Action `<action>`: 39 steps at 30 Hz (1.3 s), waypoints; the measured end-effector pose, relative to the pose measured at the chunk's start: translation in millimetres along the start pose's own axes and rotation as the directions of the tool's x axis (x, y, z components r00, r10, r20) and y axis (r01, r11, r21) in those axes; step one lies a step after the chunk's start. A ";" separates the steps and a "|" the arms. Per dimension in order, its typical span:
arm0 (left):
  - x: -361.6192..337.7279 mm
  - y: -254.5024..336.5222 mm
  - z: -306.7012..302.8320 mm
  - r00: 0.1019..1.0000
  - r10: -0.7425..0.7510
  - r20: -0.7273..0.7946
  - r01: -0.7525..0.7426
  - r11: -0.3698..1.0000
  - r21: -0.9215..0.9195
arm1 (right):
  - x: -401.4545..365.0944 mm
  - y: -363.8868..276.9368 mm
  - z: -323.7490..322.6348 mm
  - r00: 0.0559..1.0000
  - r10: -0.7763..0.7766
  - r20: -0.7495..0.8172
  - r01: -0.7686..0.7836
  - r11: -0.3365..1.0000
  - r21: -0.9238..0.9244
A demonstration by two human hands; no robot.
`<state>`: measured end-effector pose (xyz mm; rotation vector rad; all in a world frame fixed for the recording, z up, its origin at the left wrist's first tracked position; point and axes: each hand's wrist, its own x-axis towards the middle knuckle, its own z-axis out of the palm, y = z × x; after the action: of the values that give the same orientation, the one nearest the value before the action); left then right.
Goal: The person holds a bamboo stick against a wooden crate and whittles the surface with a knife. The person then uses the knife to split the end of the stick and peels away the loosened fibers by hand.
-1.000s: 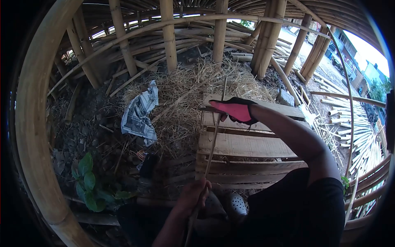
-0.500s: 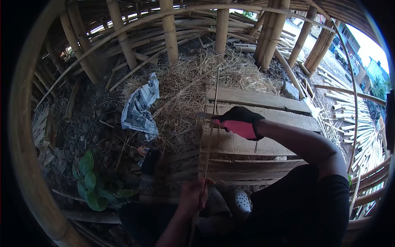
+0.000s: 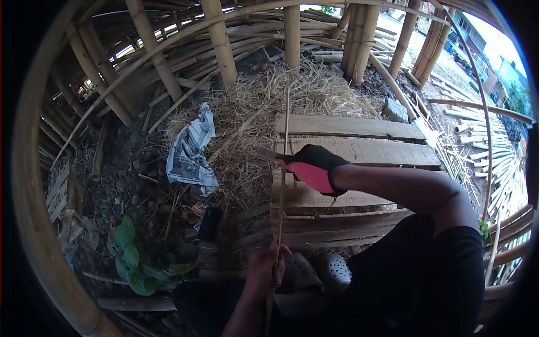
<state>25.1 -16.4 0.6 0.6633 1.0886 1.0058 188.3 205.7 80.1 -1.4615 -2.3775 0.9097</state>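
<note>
A long thin bamboo strip (image 3: 287, 112) runs from near my lap up to the straw. My left hand (image 3: 265, 267), bare, is closed around its lower part. My right hand (image 3: 313, 168) wears a black and pink glove and grips a knife (image 3: 268, 154). The blade points left and crosses the strip, seemingly against it. Most of the knife's handle is hidden in the glove. Beneath my right hand is a low platform of wooden planks (image 3: 359, 151).
Straw (image 3: 252, 118) and crumpled newspaper (image 3: 192, 151) lie ahead. A dark object (image 3: 210, 223) and a leafy plant (image 3: 132, 255) are at left. Bamboo posts (image 3: 220, 45) stand in front, with cut bamboo poles (image 3: 494, 163) piled at right. My clog-style shoes (image 3: 338, 269) are below.
The view has shifted slightly. My right hand and the knife sit a little farther left in the picture, as does the upper strip. Both hands keep their hold.
</note>
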 end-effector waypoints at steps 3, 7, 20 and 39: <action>-1.0 -0.2 0.2 1.000 -0.015 -0.017 0.015 1.000 -0.027 | 27.6 0.5 -41.6 0.994 0.096 -0.056 -0.100 0.992 -0.073; 1.0 -4.4 -1.5 1.000 0.022 0.005 -0.022 0.999 -0.032 | 21.9 -6.7 -42.2 0.976 0.209 -0.064 -0.213 0.975 -0.066; 3.4 1.3 0.5 0.999 0.052 0.001 -0.052 0.999 -0.008 | 38.6 -4.4 -53.2 0.962 0.207 0.176 -0.205 0.978 -0.029; -1.7 -3.2 -3.4 1.000 -0.017 0.006 0.018 0.998 -0.054 | -5.5 -32.5 -41.8 0.902 0.397 0.168 -0.417 0.902 0.113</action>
<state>22.8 -19.4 -2.6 0.6112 1.0574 1.0145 186.8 207.1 133.3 -1.9322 -2.0678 1.2929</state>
